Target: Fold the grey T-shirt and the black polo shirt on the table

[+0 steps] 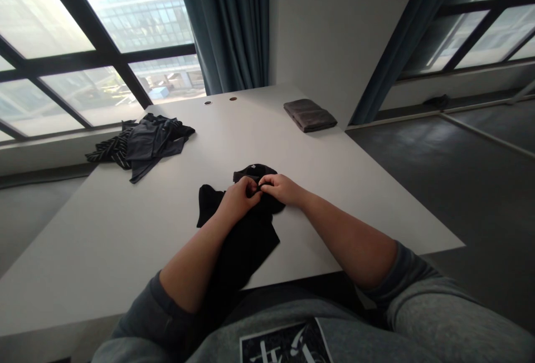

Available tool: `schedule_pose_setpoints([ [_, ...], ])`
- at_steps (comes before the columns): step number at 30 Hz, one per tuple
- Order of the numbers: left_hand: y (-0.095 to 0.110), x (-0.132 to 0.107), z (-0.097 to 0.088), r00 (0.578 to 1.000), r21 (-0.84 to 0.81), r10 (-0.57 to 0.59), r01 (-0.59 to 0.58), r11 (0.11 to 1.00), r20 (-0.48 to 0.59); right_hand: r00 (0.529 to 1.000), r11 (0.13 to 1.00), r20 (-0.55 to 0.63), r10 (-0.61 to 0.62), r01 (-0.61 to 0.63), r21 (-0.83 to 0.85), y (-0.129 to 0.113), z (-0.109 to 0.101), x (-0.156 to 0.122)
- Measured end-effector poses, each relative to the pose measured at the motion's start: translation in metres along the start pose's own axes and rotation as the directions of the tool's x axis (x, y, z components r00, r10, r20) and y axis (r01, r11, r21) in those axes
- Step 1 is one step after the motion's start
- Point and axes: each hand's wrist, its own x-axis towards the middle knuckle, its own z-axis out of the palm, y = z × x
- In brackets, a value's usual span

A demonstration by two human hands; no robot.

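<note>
A black cloth garment [246, 257] lies spread on the white table [104, 240], its lower part running toward my body and over the table's near edge. My left hand [239, 200] and my right hand [278, 188] meet at its dark collar area [254, 172]. Both hands pinch the black fabric between fingers and thumb. My fingers hide whatever small part they hold there.
A crumpled heap of dark and striped clothing [144, 145] lies at the far left of the table. A folded grey-brown cloth [310, 115] lies at the far right. Two small round grommets [219, 100] sit near the far edge, with windows and curtains beyond.
</note>
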Motion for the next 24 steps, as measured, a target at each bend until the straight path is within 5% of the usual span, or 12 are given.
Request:
schedule_pose_setpoints([
  [6, 0.006, -0.004, 0.001, 0.999, 0.081, 0.037, -0.039, 0.996, 0.022, 0.994, 0.999, -0.107, -0.022, 0.024, 0.024, -0.002, 0.000, -0.002],
  [11, 0.003, -0.004, 0.000, 0.999, -0.106, 0.000, -0.004, 0.994, -0.044, 0.974, 0.996, -0.211, -0.080, 0.070, -0.053, 0.004, -0.013, -0.002],
  [16, -0.006, 0.000, -0.001, 0.995, -0.262, 0.017, -0.043, 0.964, -0.099, 0.987, 0.992, -0.114, -0.112, 0.104, -0.075, 0.007, -0.032, -0.003],
  [24, -0.016, 0.001, -0.002, 0.993, -0.496, 0.116, -0.083, 0.864, 0.035, 0.972, 0.986, -0.186, -0.143, 0.124, -0.110, 0.001, -0.036, -0.007],
])
